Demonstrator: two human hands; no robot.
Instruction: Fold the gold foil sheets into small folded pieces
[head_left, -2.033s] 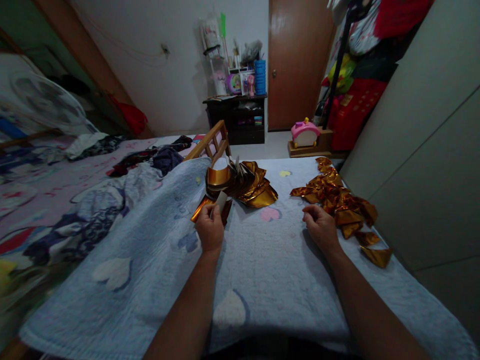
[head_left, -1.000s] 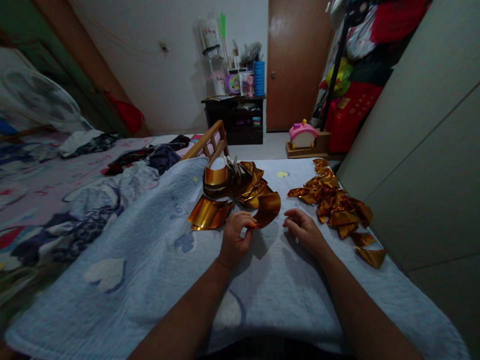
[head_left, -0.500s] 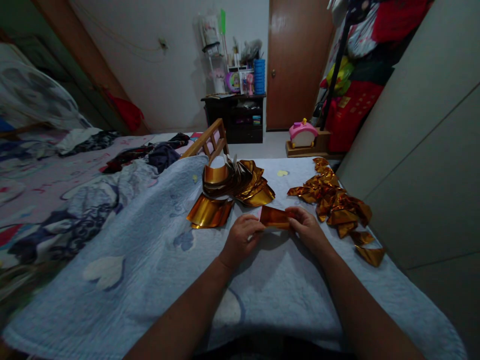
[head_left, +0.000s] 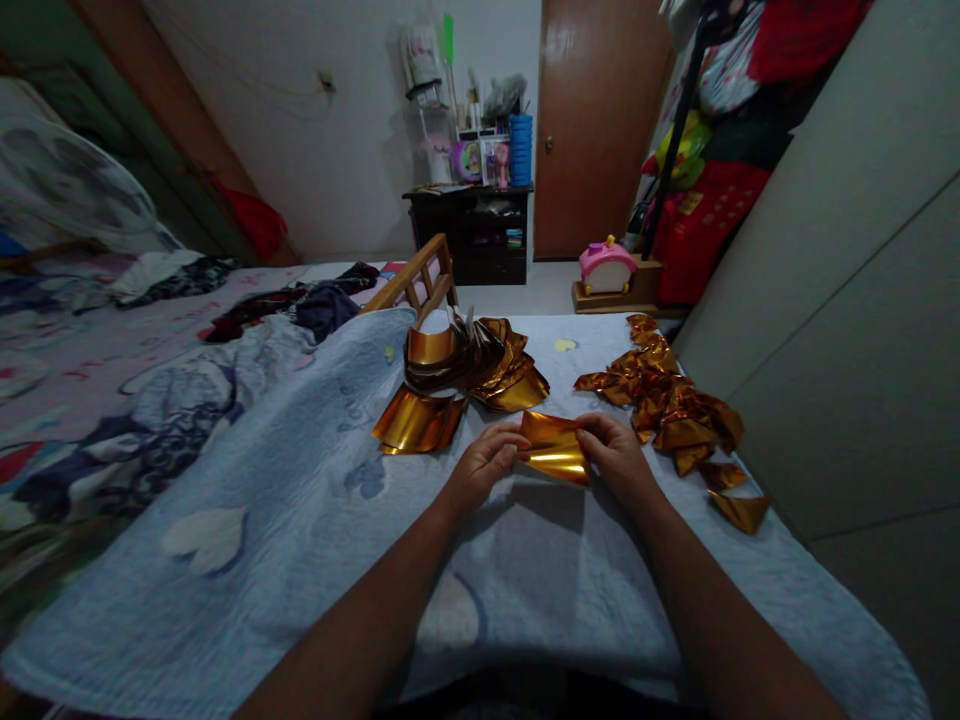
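Observation:
A shiny gold foil sheet (head_left: 556,447) is stretched between my hands, a little above the blue cloth. My left hand (head_left: 491,458) pinches its left edge, and my right hand (head_left: 606,450) grips the right edge with thumb and fingers. Beyond my left hand lies a short stack of gold foil sheets (head_left: 420,420). Behind that, a larger fanned pile of gold foil (head_left: 510,372) rests on the cloth, some of its pieces curled. To the right of my right hand are several folded, crumpled gold foil pieces (head_left: 667,400) in a loose heap.
The blue cloth (head_left: 300,560) with heart shapes covers the surface before me. A wooden rail (head_left: 409,280) stands at its far left, beside a bed with clothes (head_left: 255,350). A pale cabinet (head_left: 840,330) borders the right side. A pink toy (head_left: 606,266) sits beyond the far edge.
The foil between my hands has opened out and tilted, showing a taller, brighter face. My hands have hardly shifted, and the piles stay where they were.

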